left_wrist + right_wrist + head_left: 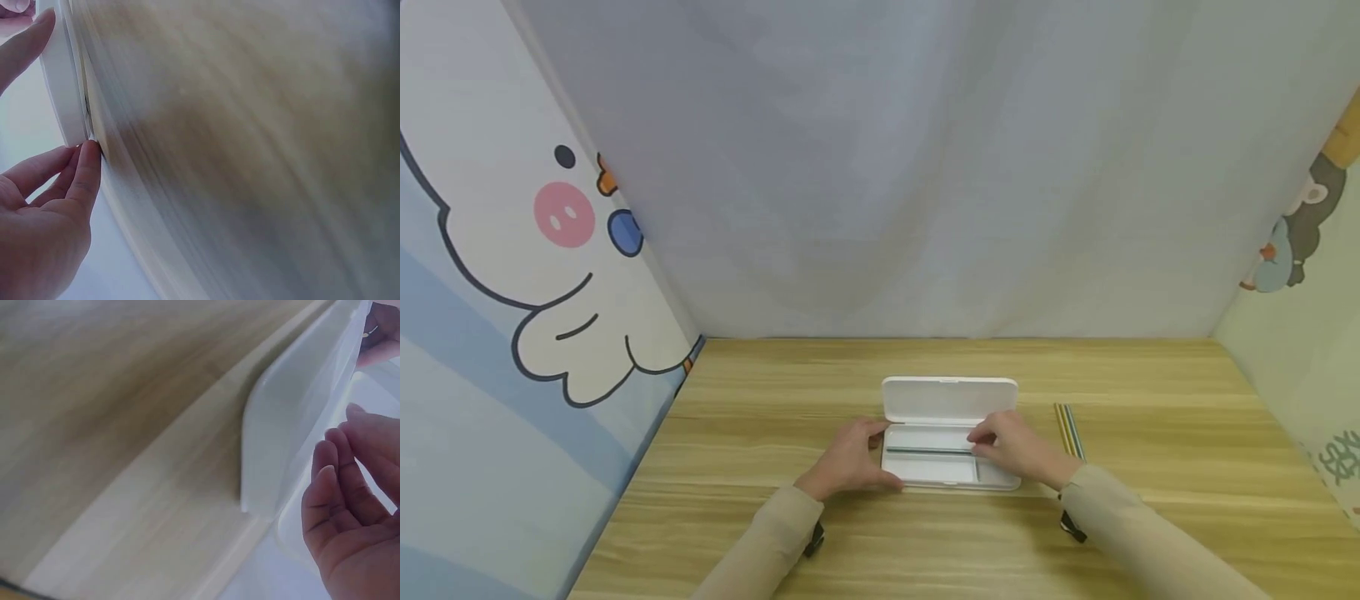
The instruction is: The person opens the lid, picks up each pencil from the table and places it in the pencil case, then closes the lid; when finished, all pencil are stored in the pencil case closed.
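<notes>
An open white case (931, 472) lies on the table, its lid (950, 400) raised at the back. A thin dark-green stick (925, 451) lies lengthwise in it. My left hand (848, 461) grips the case's left end, thumb at the front corner and fingers at the back corner. In the left wrist view that hand (50, 219) has its fingertips against the case's edge (62, 81). With bent fingers, my right hand (1022, 448) pinches at the stick's right end; in the right wrist view this hand (359, 512) is beside the lid (281, 425), the stick hidden.
Several thin sticks (1067, 429), yellow and blue among them, lie on the wooden table (775, 383) right of the case, partly behind the right forearm. A pale curtain (880, 167) hangs behind, with cartoon-printed walls (490, 208) at the sides.
</notes>
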`<state>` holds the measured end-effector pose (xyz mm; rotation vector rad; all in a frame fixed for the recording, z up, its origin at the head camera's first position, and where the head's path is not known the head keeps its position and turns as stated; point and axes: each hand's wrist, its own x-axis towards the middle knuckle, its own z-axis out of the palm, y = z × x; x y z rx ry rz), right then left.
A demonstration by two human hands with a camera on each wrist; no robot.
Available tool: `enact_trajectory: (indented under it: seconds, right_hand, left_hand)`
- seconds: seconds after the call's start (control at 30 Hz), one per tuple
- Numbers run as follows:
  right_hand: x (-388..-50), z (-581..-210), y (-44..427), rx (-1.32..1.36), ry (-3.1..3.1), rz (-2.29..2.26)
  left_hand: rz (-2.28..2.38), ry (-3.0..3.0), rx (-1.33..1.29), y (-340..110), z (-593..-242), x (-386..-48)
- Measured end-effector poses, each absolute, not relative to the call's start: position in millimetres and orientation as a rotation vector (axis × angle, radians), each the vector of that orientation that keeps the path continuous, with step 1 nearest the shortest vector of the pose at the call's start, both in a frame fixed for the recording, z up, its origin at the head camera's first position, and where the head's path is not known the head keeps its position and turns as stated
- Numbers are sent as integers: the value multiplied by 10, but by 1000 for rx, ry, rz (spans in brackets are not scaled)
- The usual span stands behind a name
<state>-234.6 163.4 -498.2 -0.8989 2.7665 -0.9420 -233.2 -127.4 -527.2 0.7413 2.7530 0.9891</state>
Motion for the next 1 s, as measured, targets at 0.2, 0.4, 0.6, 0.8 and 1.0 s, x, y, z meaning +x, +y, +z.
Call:
enact_trajectory:
  seconds: [0.2,0.4,0.6,0.8,1.0]
  right_hand:
    - [-2349,-5003,1749,-896,2770,-945]
    - [-2342,-4971,1824,-859,2766,-974]
    - [-2326,-4967,1932,-844,2752,-1031]
    - [-2315,-5006,2075,-863,2793,-1056]
    - [-2307,-4998,2195,-775,2764,-1066]
  left_hand:
    - [982,2759,739,-1276,-5278,-2340]
    - [999,2751,740,-1276,-5295,-2353]
    - [981,2762,750,-1279,-5306,-2360]
    - [988,2753,745,-1278,-5288,-2351]
    - [974,2767,740,-1272,-5270,-2339]
